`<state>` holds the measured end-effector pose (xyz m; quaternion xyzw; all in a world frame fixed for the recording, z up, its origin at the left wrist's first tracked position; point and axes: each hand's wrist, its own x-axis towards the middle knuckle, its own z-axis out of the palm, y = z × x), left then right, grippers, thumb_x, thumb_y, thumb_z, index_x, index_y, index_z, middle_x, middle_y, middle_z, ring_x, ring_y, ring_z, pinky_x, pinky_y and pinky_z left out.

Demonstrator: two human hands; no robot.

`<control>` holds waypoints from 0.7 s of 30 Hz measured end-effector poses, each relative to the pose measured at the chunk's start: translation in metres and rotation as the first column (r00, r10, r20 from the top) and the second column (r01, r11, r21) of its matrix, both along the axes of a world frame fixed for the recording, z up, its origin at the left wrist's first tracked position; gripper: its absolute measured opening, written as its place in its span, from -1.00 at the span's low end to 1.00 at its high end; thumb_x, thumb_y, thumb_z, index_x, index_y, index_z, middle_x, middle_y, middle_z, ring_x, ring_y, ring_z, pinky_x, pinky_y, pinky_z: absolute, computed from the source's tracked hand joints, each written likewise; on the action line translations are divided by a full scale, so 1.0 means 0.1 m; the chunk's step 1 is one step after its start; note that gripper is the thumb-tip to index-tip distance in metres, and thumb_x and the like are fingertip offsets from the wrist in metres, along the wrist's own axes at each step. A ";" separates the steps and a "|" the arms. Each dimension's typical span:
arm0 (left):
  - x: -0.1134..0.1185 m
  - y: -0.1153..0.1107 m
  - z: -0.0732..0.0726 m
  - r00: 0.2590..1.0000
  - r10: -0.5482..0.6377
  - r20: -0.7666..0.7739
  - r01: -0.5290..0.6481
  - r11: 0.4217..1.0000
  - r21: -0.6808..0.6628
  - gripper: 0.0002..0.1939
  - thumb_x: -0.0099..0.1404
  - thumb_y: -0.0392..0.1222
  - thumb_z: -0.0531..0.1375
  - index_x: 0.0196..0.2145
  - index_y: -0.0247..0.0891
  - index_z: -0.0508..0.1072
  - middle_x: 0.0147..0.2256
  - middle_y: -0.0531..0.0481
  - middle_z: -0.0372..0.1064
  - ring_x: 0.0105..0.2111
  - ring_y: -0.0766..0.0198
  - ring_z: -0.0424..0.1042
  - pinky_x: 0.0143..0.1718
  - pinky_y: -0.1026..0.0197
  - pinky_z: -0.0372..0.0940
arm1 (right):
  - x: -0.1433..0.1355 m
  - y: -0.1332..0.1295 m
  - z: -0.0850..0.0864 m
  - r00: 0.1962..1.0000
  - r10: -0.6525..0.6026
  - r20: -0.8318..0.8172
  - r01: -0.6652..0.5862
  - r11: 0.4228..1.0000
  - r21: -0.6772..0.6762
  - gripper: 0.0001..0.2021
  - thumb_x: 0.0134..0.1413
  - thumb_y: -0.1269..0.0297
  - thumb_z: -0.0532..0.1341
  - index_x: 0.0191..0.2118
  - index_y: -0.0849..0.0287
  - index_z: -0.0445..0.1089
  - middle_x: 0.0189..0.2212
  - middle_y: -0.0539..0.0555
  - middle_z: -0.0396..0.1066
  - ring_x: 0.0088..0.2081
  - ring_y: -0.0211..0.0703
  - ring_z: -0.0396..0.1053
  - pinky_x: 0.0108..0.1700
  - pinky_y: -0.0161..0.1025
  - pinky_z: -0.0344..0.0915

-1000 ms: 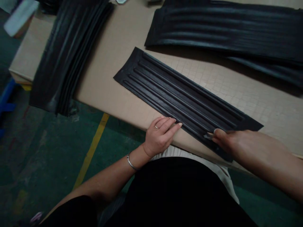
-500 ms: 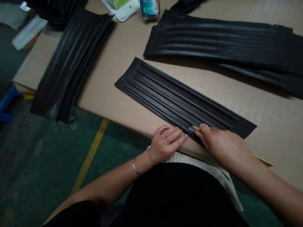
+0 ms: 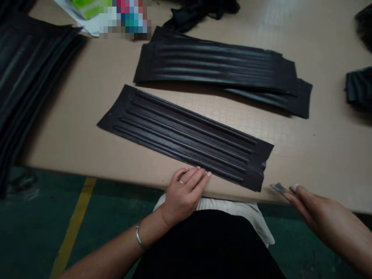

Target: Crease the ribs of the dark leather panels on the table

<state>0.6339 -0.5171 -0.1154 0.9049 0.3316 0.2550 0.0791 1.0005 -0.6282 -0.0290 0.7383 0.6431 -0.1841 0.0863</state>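
A black ribbed panel [image 3: 186,135], leather-like, lies at a slant near the table's front edge. The fingers of my left hand [image 3: 186,193] are stretched out, and their tips rest on the panel's near edge. To the right of the panel, apart from it, my right hand [image 3: 316,213] pinches a slim wooden-handled tool [image 3: 280,190] with a flat greyish tip. That tip is blurred, so its exact kind is unclear, and the rest of its handle is hidden by the hand.
Behind the panel lies a pile of similar black panels [image 3: 215,66]. A thicker stack [image 3: 31,73] stands at the left, reaching the table edge. Black material [image 3: 203,13] lies at the back, more dark pieces [image 3: 360,89] at the far right. The brown table [image 3: 328,155] carries everything.
My right hand has lifted off the panel and moved right with the tool. My left hand stays at the panel's near edge. The view has shifted to the right.
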 end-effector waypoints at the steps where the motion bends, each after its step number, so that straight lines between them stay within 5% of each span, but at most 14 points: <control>1: 0.07 0.00 0.03 1.000 -0.008 -0.014 0.008 1.000 -0.008 -0.57 0.36 -0.37 0.16 0.17 -0.28 0.45 0.05 -0.15 0.52 0.09 0.09 0.44 0.13 -0.03 0.22 | -0.01 0.01 0.01 0.995 -0.074 -0.059 0.076 0.997 0.027 -0.63 0.39 -0.14 -0.01 -0.29 0.03 0.24 -0.55 -0.01 0.39 -0.54 -0.10 0.39 -0.48 -0.22 0.16; 6: 0.51 0.16 0.22 0.994 -0.088 -0.071 0.085 0.995 -0.050 -0.63 0.39 -0.29 0.15 0.13 -0.30 0.48 0.04 -0.18 0.51 0.02 0.06 0.45 0.09 -0.05 0.25 | -0.25 0.28 -0.15 0.930 -0.302 -0.211 0.347 0.910 0.227 -0.69 0.41 -0.01 0.00 -0.32 0.06 0.18 -0.41 0.08 0.41 -0.39 -0.08 0.40 -0.35 -0.21 0.18; 9: 0.83 0.40 0.33 0.987 -0.155 -0.051 0.152 0.986 -0.062 -0.69 0.42 -0.30 0.12 0.05 -0.28 0.52 0.02 -0.16 0.52 0.02 0.10 0.46 0.08 0.01 0.30 | -0.49 0.50 -0.27 0.922 -0.384 -0.052 0.384 0.885 0.265 -0.72 0.44 0.08 -0.01 -0.31 0.09 0.20 -0.43 0.10 0.41 -0.42 -0.09 0.37 -0.39 -0.21 0.05; 11: 1.05 0.57 0.36 0.983 -0.170 -0.065 0.166 0.985 -0.052 -0.65 0.44 -0.27 0.12 0.13 -0.27 0.47 0.17 -0.15 0.43 0.19 0.08 0.37 0.21 -0.01 0.26 | -0.67 0.64 -0.30 0.914 -0.397 0.081 0.370 0.900 0.230 -0.73 0.45 0.15 -0.02 -0.28 0.12 0.24 -0.40 0.13 0.46 -0.43 -0.10 0.39 -0.41 -0.21 -0.05; 15: 1.34 0.78 0.27 0.966 -0.161 -0.201 0.148 0.986 -0.079 -0.45 0.45 -0.03 0.17 0.34 -0.13 0.27 0.43 -0.08 0.05 0.42 -0.06 0.05 0.35 -0.28 0.10 | -0.85 0.84 -0.36 0.893 -0.405 0.195 0.384 0.913 0.138 -0.75 0.48 0.20 -0.04 -0.20 0.16 0.30 -0.37 0.15 0.52 -0.44 -0.11 0.44 -0.44 -0.22 -0.14; 21: 1.37 0.78 0.15 0.965 -0.150 -0.216 0.131 0.986 -0.100 -0.43 0.46 0.02 0.12 0.36 -0.12 0.25 0.44 -0.12 -0.03 0.43 -0.11 0.01 0.37 -0.39 0.02 | -0.67 0.98 -0.42 0.827 -0.443 0.346 0.433 0.894 0.111 -0.64 0.50 0.20 -0.11 -0.19 0.19 0.37 -0.41 0.20 0.53 -0.41 -0.04 0.50 -0.46 -0.22 -0.12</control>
